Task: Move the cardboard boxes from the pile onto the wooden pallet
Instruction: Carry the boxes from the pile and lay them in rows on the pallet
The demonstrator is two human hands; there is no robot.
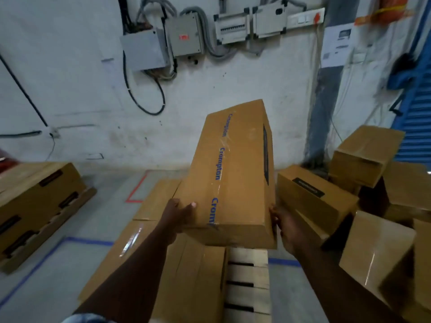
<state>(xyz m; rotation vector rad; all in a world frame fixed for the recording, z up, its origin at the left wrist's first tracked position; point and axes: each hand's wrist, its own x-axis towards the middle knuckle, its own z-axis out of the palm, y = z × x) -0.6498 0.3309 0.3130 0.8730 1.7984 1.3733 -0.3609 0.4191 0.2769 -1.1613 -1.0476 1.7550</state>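
I hold a long cardboard box (238, 164) with blue lettering on its tape, lengthwise away from me. My left hand (179, 214) grips its near left corner. My right hand (288, 227) presses its near right side. The box hangs above the wooden pallet (248, 276), whose pale slats show below it. Flat boxes (168, 257) lie on the pallet's left part, under my left arm. The pile of boxes (363, 183) sits jumbled to the right.
A second pallet with boxes (35, 199) stands at the left. The white wall ahead carries electrical boxes (144, 51) and cables. A blue shutter (417, 117) is at the far right. Blue tape (86, 241) and red tape mark the grey floor.
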